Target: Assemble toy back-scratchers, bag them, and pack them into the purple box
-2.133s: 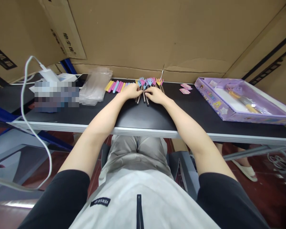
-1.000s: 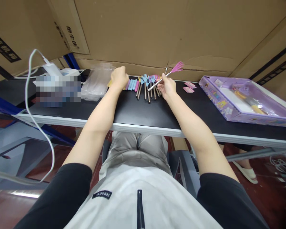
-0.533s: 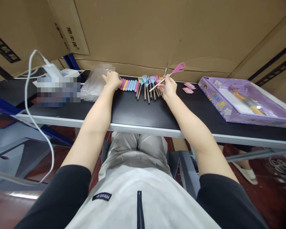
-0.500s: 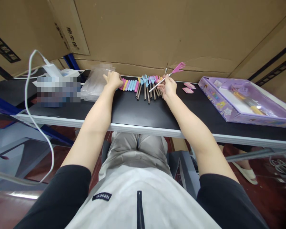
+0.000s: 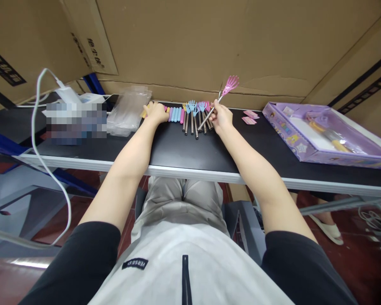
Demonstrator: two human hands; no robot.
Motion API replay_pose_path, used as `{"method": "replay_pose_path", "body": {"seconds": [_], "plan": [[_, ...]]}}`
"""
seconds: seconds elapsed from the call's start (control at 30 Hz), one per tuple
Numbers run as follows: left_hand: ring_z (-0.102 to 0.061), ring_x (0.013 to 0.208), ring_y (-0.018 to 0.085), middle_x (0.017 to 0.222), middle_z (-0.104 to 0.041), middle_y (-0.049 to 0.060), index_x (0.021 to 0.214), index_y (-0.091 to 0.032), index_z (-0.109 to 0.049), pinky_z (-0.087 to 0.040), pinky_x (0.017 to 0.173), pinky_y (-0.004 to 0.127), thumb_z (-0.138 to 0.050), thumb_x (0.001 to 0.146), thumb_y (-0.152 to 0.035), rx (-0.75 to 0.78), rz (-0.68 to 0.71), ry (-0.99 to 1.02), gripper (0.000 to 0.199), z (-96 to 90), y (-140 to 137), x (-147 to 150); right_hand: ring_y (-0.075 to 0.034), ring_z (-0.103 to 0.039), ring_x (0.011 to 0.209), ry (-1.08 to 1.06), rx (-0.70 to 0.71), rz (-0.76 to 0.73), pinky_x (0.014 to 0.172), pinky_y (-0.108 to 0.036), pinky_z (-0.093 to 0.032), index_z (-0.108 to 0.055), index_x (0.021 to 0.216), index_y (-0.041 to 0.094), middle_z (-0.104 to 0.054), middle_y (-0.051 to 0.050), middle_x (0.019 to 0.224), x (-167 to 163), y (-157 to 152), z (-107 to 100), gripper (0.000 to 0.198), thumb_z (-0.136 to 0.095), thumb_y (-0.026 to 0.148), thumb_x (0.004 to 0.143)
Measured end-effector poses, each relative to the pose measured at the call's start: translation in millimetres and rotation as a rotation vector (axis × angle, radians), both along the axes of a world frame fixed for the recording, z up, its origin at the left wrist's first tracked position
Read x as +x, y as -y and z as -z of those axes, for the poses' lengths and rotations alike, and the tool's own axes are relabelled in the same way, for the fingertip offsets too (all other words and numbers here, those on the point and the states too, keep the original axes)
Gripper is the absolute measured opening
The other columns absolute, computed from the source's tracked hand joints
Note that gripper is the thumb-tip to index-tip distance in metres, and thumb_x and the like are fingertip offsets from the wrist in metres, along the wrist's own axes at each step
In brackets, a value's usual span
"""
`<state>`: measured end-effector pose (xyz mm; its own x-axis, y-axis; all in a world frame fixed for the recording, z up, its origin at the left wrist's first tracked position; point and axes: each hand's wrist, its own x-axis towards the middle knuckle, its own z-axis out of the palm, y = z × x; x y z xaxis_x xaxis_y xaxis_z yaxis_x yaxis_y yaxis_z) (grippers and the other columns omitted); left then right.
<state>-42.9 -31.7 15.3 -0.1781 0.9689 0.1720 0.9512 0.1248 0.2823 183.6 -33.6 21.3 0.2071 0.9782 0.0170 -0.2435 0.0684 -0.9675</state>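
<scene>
The black tabletop (image 5: 190, 154) over here has a pale metal edge. Clear plastic bags (image 5: 128, 112) lie on the left, then coloured handles (image 5: 177, 114) in a row, metal rods (image 5: 196, 128) with hand-shaped heads, pink cards (image 5: 249, 120) and an open purple box (image 5: 281, 133).

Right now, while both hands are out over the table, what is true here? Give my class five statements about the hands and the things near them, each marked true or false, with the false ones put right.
1. The right hand holds a pink-headed back scratcher. True.
2. All the back scratchers lying on the table have blue heads. False: yellow and pink heads show too.
3. The left hand is at the row of coloured sticks. True.
4. The pink cards lie inside the purple box. False: they lie to its left, on the black table.
5. Clear plastic bags lie left of the left hand. True.
</scene>
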Motion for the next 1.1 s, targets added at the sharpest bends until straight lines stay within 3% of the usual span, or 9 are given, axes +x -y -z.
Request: {"method": "replay_pose_path", "body": {"seconds": [0.17,0.37,0.73,0.9,1.03,1.1], "plan": [[-0.039,0.146,0.045,0.151,-0.054,0.027,0.126,-0.011,-0.070,-0.027,0.122,0.062,-0.053,0.087,-0.037,0.011,-0.019,0.027,0.050,4.4,-4,0,-0.003,-0.034,0.038,-0.025,-0.130,-0.116,0.041,-0.015,-0.032,-0.051,0.074,0.019,-0.037,0.011,0.049,-1,10,-7,0.034,-0.067,0.030,0.101],[-0.039,0.145,0.047,0.150,-0.056,0.025,0.127,-0.014,-0.070,-0.029,0.120,0.064,-0.056,0.086,-0.038,-0.005,-0.056,0.053,0.049,5.9,-8,-1,-0.003,-0.037,0.034,0.041,-0.311,-0.319,0.037,-0.013,-0.029,-0.051,0.072,0.017,-0.053,0.004,0.047,-3,20,-6,0.036,-0.053,0.018,0.108],[-0.039,0.148,0.046,0.156,-0.052,0.024,0.132,-0.013,-0.068,-0.031,0.121,0.060,-0.056,0.089,-0.040,-0.037,-0.078,0.051,0.052,7.7,-12,0,-0.005,-0.043,0.034,0.088,-0.319,-0.370,0.037,-0.014,-0.035,-0.055,0.075,0.016,-0.057,0.002,0.048,-5,21,-3,0.034,-0.053,0.019,0.108],[-0.041,0.147,0.041,0.149,-0.061,0.020,0.126,-0.016,-0.073,-0.029,0.122,0.058,-0.050,0.095,-0.040,0.019,-0.112,0.119,0.045,4.4,-14,-9,-0.005,-0.044,0.034,0.096,-0.307,-0.368,0.037,-0.014,-0.036,-0.054,0.074,0.016,-0.057,0.002,0.047,-5,21,-3,0.035,-0.052,0.020,0.109],[-0.055,0.134,0.032,0.139,-0.070,0.011,0.121,-0.019,-0.076,-0.030,0.119,0.054,-0.052,0.098,-0.042,0.041,-0.184,0.159,0.040,-1.1,-13,-17,-0.005,-0.044,0.034,0.097,-0.296,-0.362,0.037,-0.014,-0.036,-0.055,0.073,0.016,-0.056,0.002,0.048,-6,22,-3,0.035,-0.053,0.020,0.108],[-0.058,0.132,0.032,0.137,-0.071,0.012,0.120,-0.019,-0.076,-0.030,0.119,0.053,-0.055,0.094,-0.039,0.027,-0.209,0.159,0.039,-1.9,-13,-19,-0.005,-0.043,0.034,0.100,-0.292,-0.361,0.037,-0.015,-0.036,-0.055,0.073,0.016,-0.056,0.002,0.047,-7,24,-3,0.036,-0.053,0.019,0.108]]}}
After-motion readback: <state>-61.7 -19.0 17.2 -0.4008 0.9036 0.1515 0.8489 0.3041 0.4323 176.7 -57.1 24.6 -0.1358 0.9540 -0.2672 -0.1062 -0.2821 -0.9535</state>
